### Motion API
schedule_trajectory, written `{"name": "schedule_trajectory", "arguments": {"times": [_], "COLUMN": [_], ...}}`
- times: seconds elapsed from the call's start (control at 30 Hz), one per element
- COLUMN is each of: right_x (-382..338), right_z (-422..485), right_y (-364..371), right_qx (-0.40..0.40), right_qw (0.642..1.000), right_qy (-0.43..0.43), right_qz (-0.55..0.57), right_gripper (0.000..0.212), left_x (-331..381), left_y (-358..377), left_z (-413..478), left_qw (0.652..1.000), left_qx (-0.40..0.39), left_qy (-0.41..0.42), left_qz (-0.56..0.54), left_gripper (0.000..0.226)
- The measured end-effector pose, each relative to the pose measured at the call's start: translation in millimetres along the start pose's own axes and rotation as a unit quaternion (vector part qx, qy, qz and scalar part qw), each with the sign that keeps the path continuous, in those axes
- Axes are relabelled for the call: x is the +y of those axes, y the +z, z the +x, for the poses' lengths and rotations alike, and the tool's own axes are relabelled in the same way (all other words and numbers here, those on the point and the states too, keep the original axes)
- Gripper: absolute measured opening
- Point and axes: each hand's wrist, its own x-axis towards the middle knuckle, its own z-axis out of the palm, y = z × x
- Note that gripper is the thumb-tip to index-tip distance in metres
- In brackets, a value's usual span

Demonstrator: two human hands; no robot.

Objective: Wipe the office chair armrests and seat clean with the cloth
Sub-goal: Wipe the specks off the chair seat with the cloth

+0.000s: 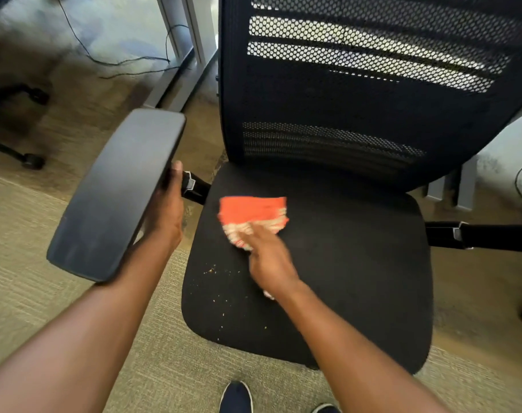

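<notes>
Pressing cloth [253, 216] on seat [358, 278], right hand [268, 260].

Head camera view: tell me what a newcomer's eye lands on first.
The bright orange and cream cloth stands out on the black fabric seat, pressed down by the right hand. Pale crumbs speckle the seat's front left part. The left hand grips the inner edge of the broad dark grey armrest pad at left.

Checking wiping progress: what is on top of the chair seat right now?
On the seat lies an orange cloth under the right hand, with pale crumbs near the front left. Whatever sits beneath cloth and hand is hidden.
</notes>
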Motion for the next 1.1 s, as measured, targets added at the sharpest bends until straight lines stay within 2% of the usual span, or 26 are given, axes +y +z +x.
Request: {"name": "schedule_trajectory", "arguments": {"times": [0.07, 0.1, 0.13, 0.2, 0.27, 0.33, 0.4, 0.47, 0.53, 0.6, 0.67, 0.7, 0.77, 0.87, 0.97, 1.03, 1.1], "right_x": [-13, -8, 3, 41, 90, 122, 120, 87, 38, -14, -48, -53, -49, -7, 59, 91, 101], "right_z": [-16, -22, -26, -27, -25, -21, -16, -15, -19, -30, -43, -48, -58, -86, -126, -148, -158], "right_y": [-8, -19, -36, -79, -114, -124, -97, -54, -7, 29, 45, 44, 25, -29, -79, -84, -63], "right_qx": [-0.073, -0.063, -0.026, 0.072, 0.148, 0.161, 0.151, 0.137, 0.108, 0.043, -0.034, -0.052, -0.021, 0.103, 0.217, 0.231, 0.211], "right_qw": [0.995, 0.995, 0.997, 0.987, 0.969, 0.96, 0.959, 0.968, 0.986, 0.998, 0.997, 0.994, 0.99, 0.967, 0.944, 0.934, 0.937], "right_qy": [-0.065, -0.062, -0.025, 0.1, 0.188, 0.229, 0.239, 0.21, 0.125, 0.035, -0.036, -0.044, 0.0, 0.118, 0.217, 0.267, 0.278], "right_qz": [0.024, 0.048, 0.074, 0.1, 0.059, -0.004, -0.027, -0.029, -0.018, 0.016, 0.059, 0.08, 0.14, 0.201, 0.12, 0.059, 0.019], "right_gripper": [0.061, 0.061, 0.059, 0.055, 0.053, 0.054, 0.057, 0.058, 0.061, 0.062, 0.06, 0.061, 0.061, 0.055, 0.05, 0.046, 0.057], "left_x": [2, 3, 3, 3, 3, 2, -1, -5, -9, -10, -11, -13, -17, -27, -48, -65, -76], "left_y": [3, 3, 4, 3, 2, 1, 0, -2, -2, -5, -9, -11, -16, -23, -30, -34, -38], "left_z": [1, 4, 8, 14, 15, 19, 24, 26, 28, 28, 31, 32, 32, 26, 18, 12, 12], "left_qw": [0.999, 0.999, 0.999, 0.998, 0.996, 0.995, 0.992, 0.991, 0.988, 0.985, 0.979, 0.974, 0.968, 0.966, 0.961, 0.942, 0.925], "left_qx": [0.031, 0.045, 0.046, 0.03, 0.019, 0.021, 0.021, 0.013, 0.01, 0.008, 0.007, 0.008, 0.001, -0.049, -0.116, -0.207, -0.276], "left_qy": [0.015, 0.013, 0.008, 0.005, 0.015, 0.027, 0.036, 0.043, 0.057, 0.071, 0.081, 0.083, 0.084, 0.107, 0.091, 0.044, 0.016], "left_qz": [0.002, 0.003, 0.012, 0.056, 0.082, 0.097, 0.117, 0.128, 0.14, 0.155, 0.189, 0.209, 0.237, 0.23, 0.236, 0.26, 0.26], "left_gripper": [0.095, 0.104, 0.108, 0.11, 0.118, 0.112, 0.102, 0.096, 0.09, 0.085, 0.093, 0.1, 0.103, 0.08, 0.065, 0.066, 0.082]}}
